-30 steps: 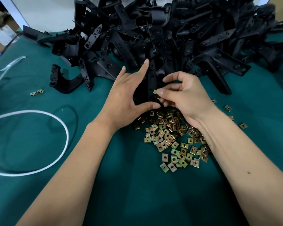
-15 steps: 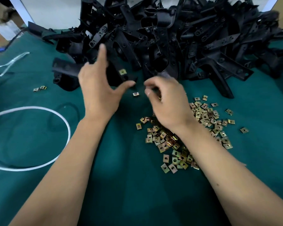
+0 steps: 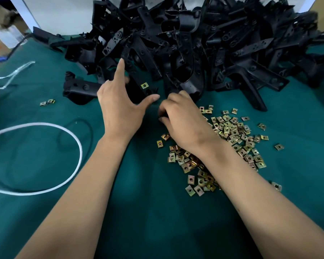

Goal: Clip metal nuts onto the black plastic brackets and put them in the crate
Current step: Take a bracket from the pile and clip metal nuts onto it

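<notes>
Right hand [image 3: 183, 120] — now lower, among nuts [image 3: 230, 131]

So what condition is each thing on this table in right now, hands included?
Left hand: fingers spread, on a bracket, not plainly gripping it.
Right hand: fingers curled, knuckles up; what it holds is hidden.
Bracket by the left hand: lying flat, one nut already clipped on.
Bracket heap: tangled pile.
Loose nuts: scattered on the green cloth.
Two stray nuts: apart, far left.
White cord: lying in a loop.
</notes>
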`<state>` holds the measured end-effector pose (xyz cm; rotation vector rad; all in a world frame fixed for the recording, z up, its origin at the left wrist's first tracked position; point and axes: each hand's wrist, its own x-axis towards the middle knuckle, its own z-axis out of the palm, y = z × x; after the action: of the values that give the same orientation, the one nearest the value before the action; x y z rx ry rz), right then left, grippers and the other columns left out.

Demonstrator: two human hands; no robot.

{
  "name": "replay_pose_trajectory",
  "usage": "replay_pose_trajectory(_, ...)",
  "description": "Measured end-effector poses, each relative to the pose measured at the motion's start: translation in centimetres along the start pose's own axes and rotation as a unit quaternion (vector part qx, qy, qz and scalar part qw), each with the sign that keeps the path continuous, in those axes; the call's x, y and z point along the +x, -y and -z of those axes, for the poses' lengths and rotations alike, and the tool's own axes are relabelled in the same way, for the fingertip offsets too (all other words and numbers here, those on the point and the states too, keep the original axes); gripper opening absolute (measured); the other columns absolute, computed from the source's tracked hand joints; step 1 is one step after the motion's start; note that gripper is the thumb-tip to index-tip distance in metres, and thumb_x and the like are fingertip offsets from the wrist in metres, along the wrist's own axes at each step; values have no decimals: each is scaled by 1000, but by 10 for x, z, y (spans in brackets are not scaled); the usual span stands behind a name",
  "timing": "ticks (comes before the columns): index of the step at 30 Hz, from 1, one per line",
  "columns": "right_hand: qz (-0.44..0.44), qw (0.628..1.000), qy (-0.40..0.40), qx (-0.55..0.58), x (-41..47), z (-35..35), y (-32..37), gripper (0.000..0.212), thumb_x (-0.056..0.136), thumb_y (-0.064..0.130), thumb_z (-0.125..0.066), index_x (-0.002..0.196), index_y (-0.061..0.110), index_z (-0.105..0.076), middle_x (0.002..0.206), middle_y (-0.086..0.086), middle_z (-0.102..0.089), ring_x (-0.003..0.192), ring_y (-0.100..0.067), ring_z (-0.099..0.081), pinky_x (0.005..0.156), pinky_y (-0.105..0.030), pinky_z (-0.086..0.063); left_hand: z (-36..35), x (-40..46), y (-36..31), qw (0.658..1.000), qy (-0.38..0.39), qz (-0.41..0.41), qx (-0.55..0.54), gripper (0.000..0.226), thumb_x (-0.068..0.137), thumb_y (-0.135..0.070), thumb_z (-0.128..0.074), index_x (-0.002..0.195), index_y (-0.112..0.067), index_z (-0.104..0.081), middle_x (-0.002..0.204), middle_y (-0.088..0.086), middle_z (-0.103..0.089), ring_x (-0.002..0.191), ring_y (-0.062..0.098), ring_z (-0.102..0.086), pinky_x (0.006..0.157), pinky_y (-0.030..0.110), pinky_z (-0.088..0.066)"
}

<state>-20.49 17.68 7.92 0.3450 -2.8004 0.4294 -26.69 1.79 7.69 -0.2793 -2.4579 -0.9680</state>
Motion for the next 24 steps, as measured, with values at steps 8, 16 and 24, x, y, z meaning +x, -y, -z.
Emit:
replay_pose_trajectory(8, -93, 957, -164, 220, -9, 14, -18, 4, 95, 11, -72, 98, 10, -74, 79, 13, -66, 73, -1, -62, 69, -10, -45, -5, -5, -8, 996, 66, 7, -53, 111, 70, -61, -86, 159, -22, -33, 119, -3, -64, 120, 22, -57, 108, 45, -44)
replay_pose_trajectory(16, -175, 878, -174, 410, -12, 17, -42, 7, 91, 9, -75, 94, 13, -80, 82, 4, -74, 68, -10, -70, 56, -26, -57, -18, -20, -24, 983, 147, -61, -92, 111, 68, -54, -90, 159, -29, -33, 123, -12, -58, 123, 8, -53, 106, 17, -36)
replay_pose_trajectory(24, -172, 875, -139, 432, -14, 21, -49, 17, 96, 5, -67, 99, 17, -80, 72, 13, -72, 58, -10, -64, 60, -27, -56, -16, -23, -30, 972, 177, -104, -114, 109, 70, -43, -92, 160, -28, -33, 123, -14, -54, 120, -2, -46, 104, 6, -27)
